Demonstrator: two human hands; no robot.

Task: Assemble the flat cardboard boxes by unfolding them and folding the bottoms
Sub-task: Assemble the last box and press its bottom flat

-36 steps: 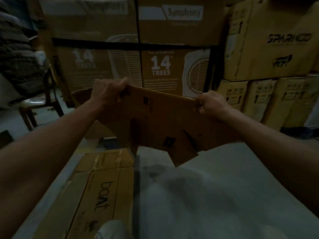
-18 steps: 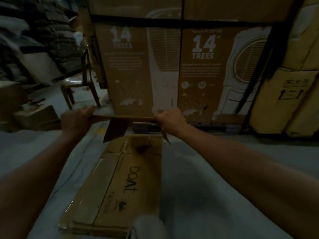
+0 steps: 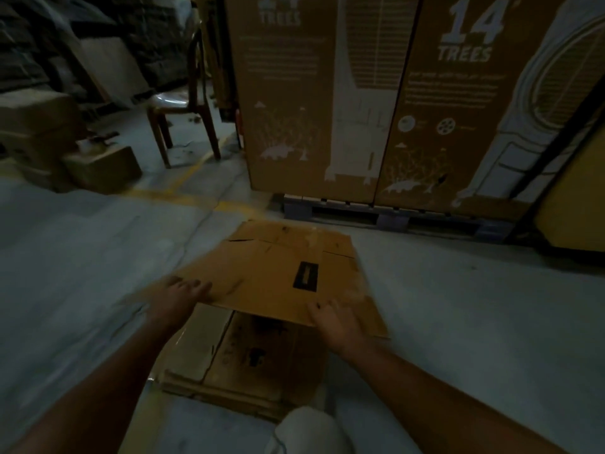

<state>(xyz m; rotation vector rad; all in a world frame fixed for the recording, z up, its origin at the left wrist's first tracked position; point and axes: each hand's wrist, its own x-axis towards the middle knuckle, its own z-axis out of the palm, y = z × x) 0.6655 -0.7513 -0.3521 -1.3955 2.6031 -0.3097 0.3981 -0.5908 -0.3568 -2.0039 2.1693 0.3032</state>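
The flat cardboard box (image 3: pixel 278 273), earlier held raised, is now lying beneath both hands; left hand (image 3: pixel 181 298) and right hand (image 3: pixel 335 321) are pressing open-fingered. Light, stiff: grip edges.

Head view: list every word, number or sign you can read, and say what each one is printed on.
"14 TREES": right tall carton, white print.
"TREES": left tall carton; the number above it is cut off by the frame edge.
Small white paragraphs and icons on both cartons: too blurred to read.
Black label on the flat cardboard box: unreadable.
Dark print on the flat stack beneath: unreadable.
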